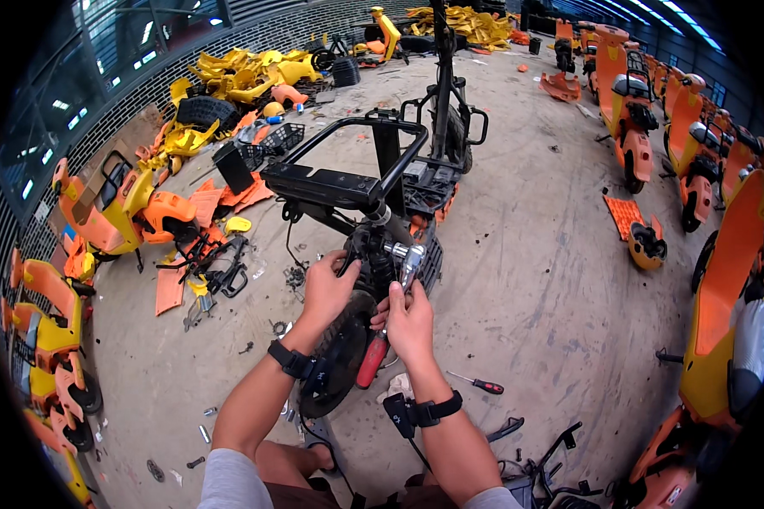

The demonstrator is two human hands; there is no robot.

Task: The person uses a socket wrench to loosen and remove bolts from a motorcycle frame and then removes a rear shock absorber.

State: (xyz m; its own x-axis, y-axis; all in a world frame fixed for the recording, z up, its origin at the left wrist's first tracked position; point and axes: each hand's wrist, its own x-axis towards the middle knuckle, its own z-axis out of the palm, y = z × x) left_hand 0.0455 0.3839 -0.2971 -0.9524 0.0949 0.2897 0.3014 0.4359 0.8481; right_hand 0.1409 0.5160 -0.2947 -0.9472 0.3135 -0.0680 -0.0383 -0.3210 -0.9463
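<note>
head | right hand [409,321]: fingers round red-handled wrench [373,360] | left hand [325,288]: fingers bent at black scooter [339,187], grip unclear

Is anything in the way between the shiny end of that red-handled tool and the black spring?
Nothing visible stands between them: the right hand holds the red-handled tool with its silver head close beside the black spring. Whether they touch, I can't tell.

— What is counted at the centre of the frame?
— One left hand [328,288], one right hand [409,322], one red-handled wrench [373,360] and one stripped scooter [388,157].
— And how many screwdrivers [486,387] are seen?
— One is counted, lower right of centre.
— Wrist straps [290,360]?
— Two are counted at lower centre.
</note>
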